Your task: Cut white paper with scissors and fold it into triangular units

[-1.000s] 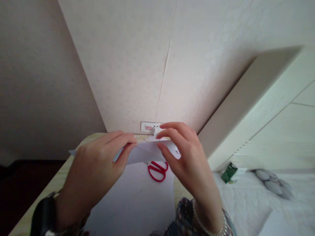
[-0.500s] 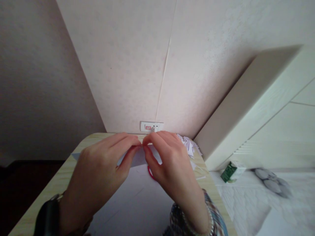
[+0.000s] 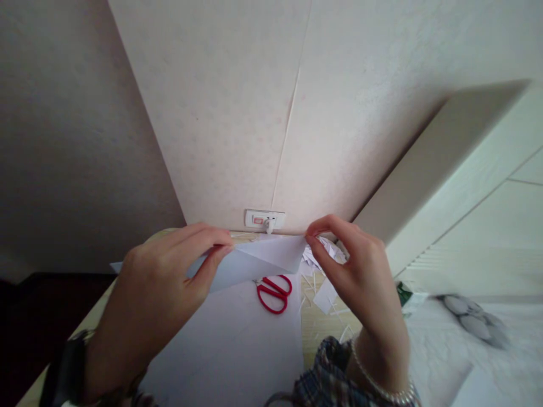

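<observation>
A folded sheet of white paper (image 3: 271,252) is stretched between my two hands above the table. My left hand (image 3: 169,277) pinches its upper edge between thumb and fingers. At the paper's right corner, my right hand (image 3: 358,271) grips with thumb and forefinger. A crease runs slantwise across the sheet, and its left part passes behind my left hand. Just below the paper lie scissors with red handles (image 3: 274,294), their blades mostly hidden. They rest on a large white sheet (image 3: 237,345) spread over the table.
Thin paper strips and a small piece of paper (image 3: 325,297) lie on the wooden table (image 3: 313,333) at right. Behind my right hand is a pile of paper scraps (image 3: 328,251). A wall socket (image 3: 265,219) with a plug sits at the table's back edge. A green box (image 3: 404,294) stands farther right.
My right hand has moved right, away from my left, to the paper's corner. More of the folded paper shows between the hands, and the red scissors have come into fuller view.
</observation>
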Demonstrator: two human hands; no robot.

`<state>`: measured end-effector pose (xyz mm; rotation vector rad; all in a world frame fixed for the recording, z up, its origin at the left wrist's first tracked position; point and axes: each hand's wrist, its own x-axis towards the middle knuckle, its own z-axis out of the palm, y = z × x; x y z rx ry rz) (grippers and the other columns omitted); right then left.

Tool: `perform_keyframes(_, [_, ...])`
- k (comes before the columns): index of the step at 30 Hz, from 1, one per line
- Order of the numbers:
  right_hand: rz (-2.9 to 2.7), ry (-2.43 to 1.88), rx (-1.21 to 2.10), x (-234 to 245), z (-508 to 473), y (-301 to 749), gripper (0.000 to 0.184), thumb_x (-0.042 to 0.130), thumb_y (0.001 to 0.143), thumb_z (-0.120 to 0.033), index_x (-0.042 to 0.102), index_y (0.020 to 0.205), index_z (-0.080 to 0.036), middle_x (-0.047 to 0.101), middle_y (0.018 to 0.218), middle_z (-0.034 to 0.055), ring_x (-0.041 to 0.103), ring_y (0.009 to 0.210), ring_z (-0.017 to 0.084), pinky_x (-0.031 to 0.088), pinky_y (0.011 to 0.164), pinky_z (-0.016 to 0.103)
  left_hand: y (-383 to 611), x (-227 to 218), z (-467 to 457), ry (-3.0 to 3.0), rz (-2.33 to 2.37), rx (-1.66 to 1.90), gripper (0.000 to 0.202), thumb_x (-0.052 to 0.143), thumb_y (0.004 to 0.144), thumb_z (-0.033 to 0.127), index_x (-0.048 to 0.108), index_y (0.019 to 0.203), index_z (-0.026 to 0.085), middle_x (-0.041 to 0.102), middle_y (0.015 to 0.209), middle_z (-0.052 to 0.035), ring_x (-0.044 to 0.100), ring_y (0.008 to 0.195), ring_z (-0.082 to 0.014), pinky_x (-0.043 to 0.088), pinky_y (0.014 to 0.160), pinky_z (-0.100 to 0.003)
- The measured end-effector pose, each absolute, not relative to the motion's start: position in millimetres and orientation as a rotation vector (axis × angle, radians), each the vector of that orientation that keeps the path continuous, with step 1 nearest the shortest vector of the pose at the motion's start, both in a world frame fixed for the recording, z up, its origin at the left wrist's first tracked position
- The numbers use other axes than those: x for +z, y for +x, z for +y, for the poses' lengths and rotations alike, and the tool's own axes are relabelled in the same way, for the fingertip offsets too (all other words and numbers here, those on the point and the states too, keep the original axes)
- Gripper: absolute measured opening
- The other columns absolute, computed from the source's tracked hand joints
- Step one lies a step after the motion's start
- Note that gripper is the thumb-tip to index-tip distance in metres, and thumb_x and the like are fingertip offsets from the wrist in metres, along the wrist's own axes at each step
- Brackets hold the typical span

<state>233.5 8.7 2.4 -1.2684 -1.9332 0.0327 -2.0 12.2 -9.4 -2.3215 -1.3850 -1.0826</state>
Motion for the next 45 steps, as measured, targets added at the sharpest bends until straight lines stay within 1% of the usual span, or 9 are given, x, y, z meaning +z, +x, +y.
perform_keyframes(3, [-1.92, -1.255, 0.08, 4, 8, 232, 0.011, 0.06, 0.088, -0.01, 0.061, 0.083, -0.02, 0.071, 0.081, -0.0031, 0.065, 0.079, 0.013, 0.043, 0.072, 0.023, -2, -10, 13, -2.329, -1.408, -1.083, 0.028, 0.045, 0.094, 0.027, 0.068, 0.079, 0.022, 0.079, 0.084, -0.0027, 0.073, 0.076, -0.021, 0.047, 0.069, -0.032])
perform_keyframes(8, [-1.882, -1.24, 0.134, 6, 5, 234, 0.013, 0.06, 0.086, -0.008, 0.061, 0.08, -0.02, 0.069, 0.076, -0.0045, 0.063, 0.072, 0.01, 0.043, 0.068, 0.02, -2, -8, 11, -2.37, -1.374, -1.116, 0.026, 0.047, 0.095, 0.027, 0.068, 0.08, 0.022, 0.079, 0.083, -0.0018, 0.072, 0.074, -0.0202, 0.047, 0.07, -0.031])
perform_keyframes(13, [-1.869, -1.226, 0.163, 6, 4, 237, 0.012, 0.06, 0.086, -0.01, 0.061, 0.08, -0.02, 0.069, 0.076, -0.0048, 0.062, 0.071, 0.009, 0.044, 0.068, 0.019, -2, -9, 10, -2.366, -1.417, -1.133, 0.025, 0.048, 0.095, 0.028, 0.069, 0.082, 0.021, 0.079, 0.084, -0.0021, 0.073, 0.076, -0.02, 0.047, 0.073, -0.031])
perform_keyframes(22, [-1.839, -1.222, 0.123, 5, 2, 239, 0.011, 0.061, 0.087, -0.012, 0.061, 0.079, -0.02, 0.069, 0.075, -0.0052, 0.063, 0.07, 0.009, 0.045, 0.067, 0.018, -1, -10, 13, -2.383, -1.398, -1.13, 0.026, 0.047, 0.095, 0.029, 0.068, 0.081, 0.022, 0.078, 0.08, 0.0006, 0.073, 0.072, -0.018, 0.046, 0.07, -0.029])
perform_keyframes(28, [-1.75, -1.278, 0.043, 6, 3, 248, 0.01, 0.061, 0.086, -0.014, 0.061, 0.081, -0.022, 0.071, 0.076, -0.0032, 0.067, 0.072, 0.013, 0.048, 0.066, 0.022, -2, -9, 15, -2.335, -1.419, -1.098, 0.031, 0.043, 0.095, 0.031, 0.068, 0.079, 0.021, 0.079, 0.079, -0.002, 0.074, 0.071, -0.0198, 0.047, 0.067, -0.03])
perform_keyframes(34, [-1.696, -1.291, 0.071, 5, 2, 258, 0.009, 0.063, 0.086, -0.017, 0.062, 0.08, -0.024, 0.07, 0.077, -0.0017, 0.067, 0.074, 0.017, 0.05, 0.067, 0.027, -9, -8, 17, -2.328, -1.413, -1.1, 0.029, 0.044, 0.094, 0.031, 0.068, 0.079, 0.024, 0.078, 0.077, 0.0002, 0.073, 0.07, -0.0178, 0.047, 0.064, -0.028])
perform_keyframes(39, [-1.619, -1.336, 0.11, 5, -1, 266, 0.008, 0.063, 0.086, -0.021, 0.063, 0.078, -0.025, 0.07, 0.078, -0.0011, 0.066, 0.078, 0.019, 0.048, 0.071, 0.031, -20, -7, 19, -2.277, -1.491, -1.086, 0.03, 0.043, 0.093, 0.034, 0.067, 0.077, 0.026, 0.078, 0.076, 0.0022, 0.073, 0.069, -0.0184, 0.046, 0.062, -0.029])
perform_keyframes(42, [-1.587, -1.333, 0.114, 5, -2, 269, 0.008, 0.064, 0.085, -0.022, 0.064, 0.078, -0.025, 0.069, 0.078, -0.0006, 0.066, 0.08, 0.02, 0.048, 0.072, 0.033, -27, -7, 20, -2.226, -1.557, -1.082, 0.031, 0.043, 0.092, 0.039, 0.068, 0.078, 0.027, 0.078, 0.077, 0.0031, 0.072, 0.07, -0.0186, 0.046, 0.063, -0.029])
perform_keyframes(45, [-1.573, -1.326, 0.123, 5, -4, 268, 0.008, 0.065, 0.085, -0.021, 0.064, 0.078, -0.025, 0.069, 0.077, 0.0, 0.065, 0.079, 0.021, 0.048, 0.072, 0.034, -34, -6, 20, -2.178, -1.684, -1.042, 0.024, 0.05, 0.091, 0.039, 0.07, 0.082, 0.028, 0.079, 0.082, 0.0046, 0.071, 0.076, -0.0184, 0.046, 0.068, -0.028])
